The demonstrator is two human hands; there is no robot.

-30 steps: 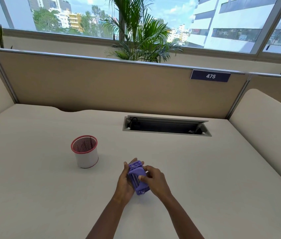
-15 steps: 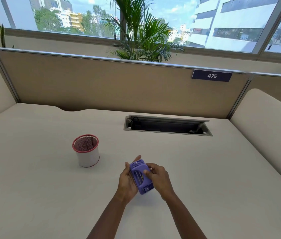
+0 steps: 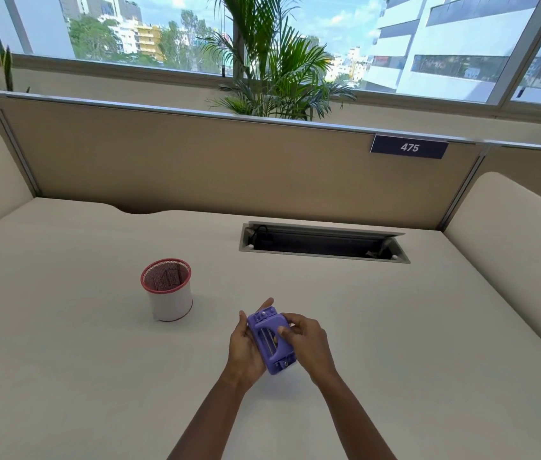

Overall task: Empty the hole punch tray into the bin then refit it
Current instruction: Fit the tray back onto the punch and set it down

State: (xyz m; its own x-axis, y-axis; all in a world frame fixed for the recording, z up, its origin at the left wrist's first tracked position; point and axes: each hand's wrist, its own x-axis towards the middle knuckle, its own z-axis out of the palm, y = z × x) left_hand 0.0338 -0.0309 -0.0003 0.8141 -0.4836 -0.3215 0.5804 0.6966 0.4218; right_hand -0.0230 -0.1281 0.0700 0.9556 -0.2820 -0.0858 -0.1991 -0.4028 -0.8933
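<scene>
The pale desk [image 3: 63,376] carries a white mesh bin [image 3: 169,300] with a red rim. Beyond the bin to its right, an open cable hatch [image 3: 324,244] is sunk into the desk. Nearer than the bin and to its right, both hands hold the purple hole punch [image 3: 267,327] just above the desk. The left hand [image 3: 246,350] cradles it, clamped between thumb and fingers. The right hand [image 3: 309,343] grips the opposite side, thumb pressed on its face. I cannot tell if its tray is fitted.

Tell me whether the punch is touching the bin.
Apart. The head view shows bare desk between the punch and the bin.
</scene>
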